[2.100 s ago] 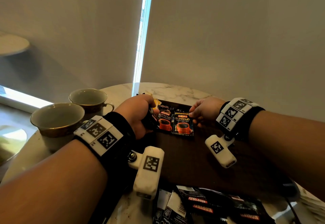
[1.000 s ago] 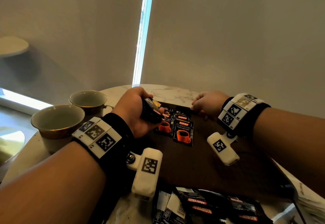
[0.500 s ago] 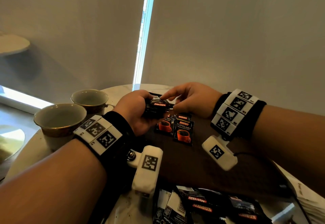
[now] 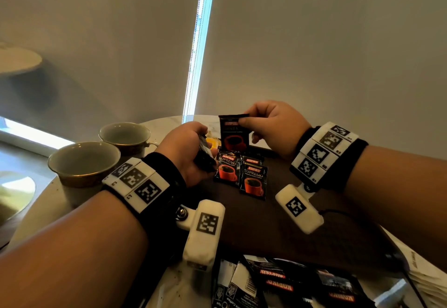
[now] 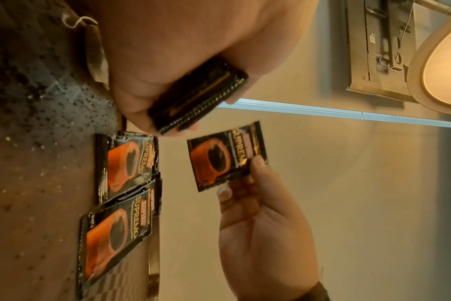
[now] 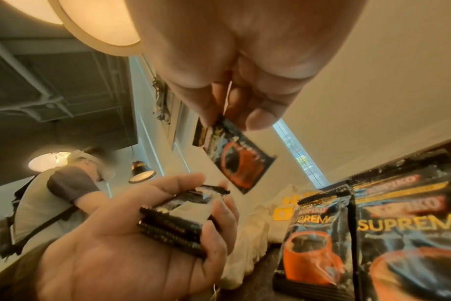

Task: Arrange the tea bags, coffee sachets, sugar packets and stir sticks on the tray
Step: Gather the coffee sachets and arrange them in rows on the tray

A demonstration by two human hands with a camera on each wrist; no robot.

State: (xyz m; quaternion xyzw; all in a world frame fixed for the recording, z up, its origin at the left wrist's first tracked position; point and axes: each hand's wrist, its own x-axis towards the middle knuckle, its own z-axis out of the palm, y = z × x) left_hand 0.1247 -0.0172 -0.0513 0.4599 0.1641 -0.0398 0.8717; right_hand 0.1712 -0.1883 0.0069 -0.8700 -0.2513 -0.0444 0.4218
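Nearest the person, off the near edge of the dark brown tray (image 4: 278,230), a loose heap of black coffee sachets (image 4: 290,283) lies on the marble table (image 4: 43,211). On the tray's far part, overlapping Kopiko Supremo sachets (image 4: 252,182) lie face up in a small group. Just left of them the left hand (image 4: 186,153) is curled round a stack of sachets (image 4: 204,155), fingers wrapped over its edge, as the right wrist view shows clearly. Above the tray's far edge the right hand (image 4: 273,126) pinches a single sachet (image 4: 233,133) by its top corner between thumb and fingertips; it hangs upright, clear of the tray and apart from the stack. At the tray's far left corner, a yellow-tagged tea bag (image 4: 212,143) peeks out behind the left hand. Left of the tray, two empty teacups (image 4: 84,162) stand side by side on the table.
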